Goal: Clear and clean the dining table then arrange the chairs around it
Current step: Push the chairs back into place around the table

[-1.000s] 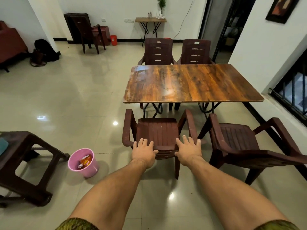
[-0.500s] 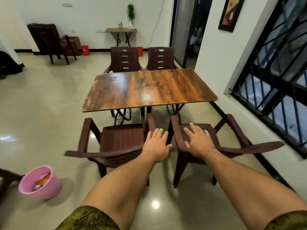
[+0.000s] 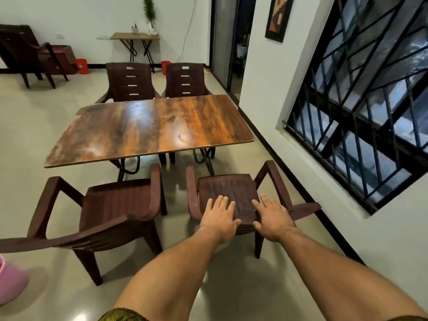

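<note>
The wooden dining table [image 3: 148,126] has a bare, glossy top. Two brown plastic chairs [image 3: 130,82] [image 3: 185,81] stand tucked in at its far side. Two more stand at the near side: the left near chair [image 3: 115,205], turned a little off square, and the right near chair [image 3: 227,186], facing the table. My left hand [image 3: 220,218] and my right hand [image 3: 273,218] both rest on the top of the right near chair's backrest. Their fingers lie straight over it toward the seat, thumbs on the near side.
A wall with a barred window [image 3: 370,112] runs close along the right of the chair. A pink bucket [image 3: 11,281] sits on the floor at the left edge. A small side table [image 3: 135,36], a dark chair [image 3: 23,49] and a red bin [image 3: 82,66] stand by the far wall.
My hands left the backrest of the left near chair and moved right onto the right near chair's backrest. That chair has turned to face the table. The view swung right.
</note>
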